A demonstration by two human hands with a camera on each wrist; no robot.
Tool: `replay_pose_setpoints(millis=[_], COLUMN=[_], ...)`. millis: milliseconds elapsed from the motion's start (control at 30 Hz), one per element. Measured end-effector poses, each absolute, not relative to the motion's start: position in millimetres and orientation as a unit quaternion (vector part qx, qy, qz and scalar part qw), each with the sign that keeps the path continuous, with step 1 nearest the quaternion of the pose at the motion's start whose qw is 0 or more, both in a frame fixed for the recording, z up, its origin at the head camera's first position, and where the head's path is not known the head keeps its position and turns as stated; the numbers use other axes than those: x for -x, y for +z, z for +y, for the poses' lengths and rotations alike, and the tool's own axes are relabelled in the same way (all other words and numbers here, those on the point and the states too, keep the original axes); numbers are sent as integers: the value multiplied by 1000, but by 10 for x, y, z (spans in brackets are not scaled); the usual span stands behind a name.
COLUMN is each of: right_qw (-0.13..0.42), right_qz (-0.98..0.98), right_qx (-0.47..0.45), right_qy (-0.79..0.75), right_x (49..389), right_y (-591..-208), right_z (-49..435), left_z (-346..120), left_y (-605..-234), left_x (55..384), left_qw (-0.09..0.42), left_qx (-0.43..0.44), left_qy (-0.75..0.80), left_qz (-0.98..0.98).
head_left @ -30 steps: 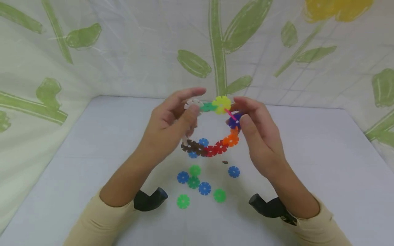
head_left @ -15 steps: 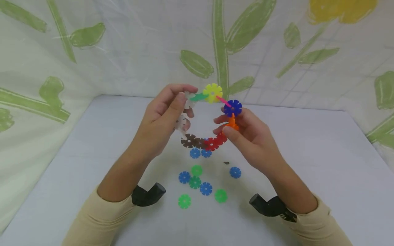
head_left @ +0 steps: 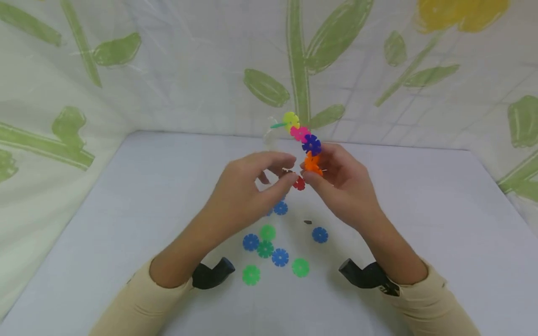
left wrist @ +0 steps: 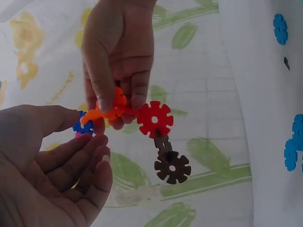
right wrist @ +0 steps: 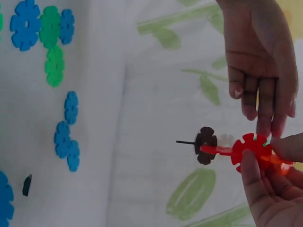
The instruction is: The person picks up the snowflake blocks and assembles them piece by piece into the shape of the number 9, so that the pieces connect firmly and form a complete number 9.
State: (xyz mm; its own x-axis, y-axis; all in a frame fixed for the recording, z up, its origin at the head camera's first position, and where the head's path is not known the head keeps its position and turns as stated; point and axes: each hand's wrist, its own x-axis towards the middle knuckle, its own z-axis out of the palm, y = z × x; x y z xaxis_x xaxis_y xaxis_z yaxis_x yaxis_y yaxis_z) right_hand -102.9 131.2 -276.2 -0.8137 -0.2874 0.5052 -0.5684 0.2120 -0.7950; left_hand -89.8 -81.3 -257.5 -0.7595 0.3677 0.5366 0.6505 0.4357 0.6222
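A chain of linked snowflake-shaped plastic discs hangs above the table between the hands. My right hand (head_left: 344,175) pinches it at the orange discs (head_left: 313,163). From there the blue disc (head_left: 311,145), pink disc (head_left: 300,134) and yellow disc (head_left: 291,120) rise, with a green one edge-on and pale clear discs (head_left: 270,134) beyond. My left hand (head_left: 256,182) is close beside the red disc (head_left: 299,183), its fingers loosely bent with no disc gripped. A red disc (left wrist: 155,119) and brown discs (left wrist: 173,168) hang off the other side of the pinch in the left wrist view.
Loose blue discs (head_left: 280,257) and green discs (head_left: 300,267) lie on the white table (head_left: 168,186) below the hands. A small dark chip (head_left: 307,222) lies among them. Behind the table hangs a pale sheet (head_left: 189,70) painted with leaves.
My left hand has let go of the pale discs and moved right and down toward the red disc. My right hand shifted from the blue disc to the orange ones. The ring shape has narrowed.
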Motion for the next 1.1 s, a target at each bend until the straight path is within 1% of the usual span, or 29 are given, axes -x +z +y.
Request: replay_pose_setpoints(millis=[33, 67, 100, 200, 233, 267, 300, 333, 500, 533, 600, 667, 767, 833, 900, 933, 1000, 1100], right_qw=[128, 130, 132, 134, 134, 131, 126, 120, 88, 86, 85, 84, 77, 70, 51, 31, -32, -174], right_qz=[-775, -783, -793, -819, -825, -830, -833, -834, -823, -819, -811, -800, -787, -792, -816, -836, -879, -924], right_qx=[-283, -285, -288, -303, -307, -313, -320, -325, -354, -361, -375, -387, -395, -390, -373, -359, -330, -279], right_qy=[550, 537, 520, 469, 454, 442, 433, 429, 434, 437, 442, 452, 467, 465, 439, 415, 341, 195], right_x=[1030, 1026, 1024, 1018, 1016, 1013, 1011, 1006, 979, 978, 981, 992, 1034, 1079, 1127, 1152, 1198, 1238], right_y=[-2768, -2770, -2769, -2768, -2765, -2762, -2759, -2757, -2756, -2758, -2766, -2772, -2770, -2760, -2752, -2756, -2778, -2862], right_z=[1308, 1304, 1302, 1304, 1310, 1318, 1325, 1332, 1319, 1312, 1303, 1307, 1348, 1406, 1482, 1521, 1580, 1601], left_z=[-805, -806, -817, -874, -894, -914, -933, -949, -983, -976, -958, -943, -957, -990, -1030, -1049, -1082, -1111], left_y=[-2583, -2586, -2584, -2545, -2530, -2516, -2506, -2499, -2528, -2538, -2555, -2565, -2561, -2546, -2519, -2506, -2475, -2440], left_x=[911, 924, 935, 960, 970, 978, 986, 992, 999, 1000, 1001, 1002, 1012, 1021, 1025, 1026, 1018, 999], left_qw=[165, 181, 204, 296, 319, 329, 325, 308, 149, 126, 99, 94, 104, 111, 111, 111, 111, 113], left_qx=[299, 298, 304, 344, 358, 369, 376, 380, 379, 380, 387, 394, 397, 390, 378, 370, 352, 328], left_qy=[-432, -429, -424, -391, -375, -361, -352, -347, -343, -343, -346, -352, -361, -365, -372, -375, -382, -391], left_qz=[-835, -833, -828, -800, -793, -790, -793, -800, -846, -849, -849, -844, -838, -838, -841, -843, -847, -852])
